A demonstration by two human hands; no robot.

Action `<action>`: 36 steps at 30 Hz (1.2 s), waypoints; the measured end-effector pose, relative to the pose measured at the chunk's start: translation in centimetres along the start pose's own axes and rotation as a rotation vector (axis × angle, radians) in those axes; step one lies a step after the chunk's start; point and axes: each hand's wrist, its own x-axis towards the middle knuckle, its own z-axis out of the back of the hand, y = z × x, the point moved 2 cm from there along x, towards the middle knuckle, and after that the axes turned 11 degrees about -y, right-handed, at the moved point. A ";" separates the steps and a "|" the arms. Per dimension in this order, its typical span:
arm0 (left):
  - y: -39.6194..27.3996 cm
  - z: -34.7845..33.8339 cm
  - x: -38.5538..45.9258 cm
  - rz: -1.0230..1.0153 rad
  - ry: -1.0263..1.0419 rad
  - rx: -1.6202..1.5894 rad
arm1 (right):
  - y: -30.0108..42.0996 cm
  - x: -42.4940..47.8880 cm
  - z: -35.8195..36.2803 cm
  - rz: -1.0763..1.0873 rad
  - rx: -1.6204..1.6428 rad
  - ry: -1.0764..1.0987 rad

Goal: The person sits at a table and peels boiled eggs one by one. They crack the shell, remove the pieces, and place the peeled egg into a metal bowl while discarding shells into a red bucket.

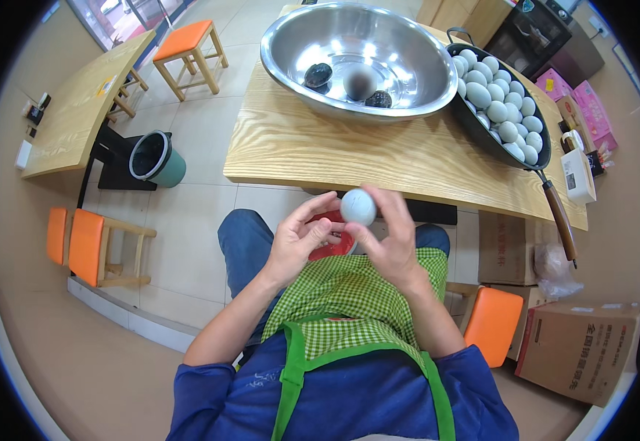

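A pale blue-green egg [358,207] with fine dark crack-like lines on its shell is held between the thumb and fingers of my right hand [394,237]. My left hand [303,234] is just left of it with fingers apart; whether a fingertip touches the egg I cannot tell. Below both hands, between my knees, is a red container [334,245], mostly hidden, with small pale bits inside. On the table ahead a large stainless steel bowl [303,49] holds a shiny black peeled egg [318,75], a dark speckled egg [378,100] and a blurred brownish round thing [360,84].
A black pan [545,144] full of pale eggs [496,110] overlaps the wooden table's [320,160] right side, its wooden handle [561,218] jutting past the front edge. Nearby are a white box [578,177], a green bin [168,168], orange stools [493,325] and cardboard boxes [579,353].
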 end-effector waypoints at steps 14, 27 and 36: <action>2.0 1.7 -0.7 0.191 -0.179 0.006 | -1.3 5.7 1.2 0.181 -0.317 0.013; 2.7 2.3 -1.4 0.275 -0.061 0.130 | -4.1 4.8 0.0 -0.107 -0.068 -0.099; 2.9 1.0 -0.9 0.232 -0.073 0.054 | -3.7 4.0 0.5 0.119 -0.273 -0.158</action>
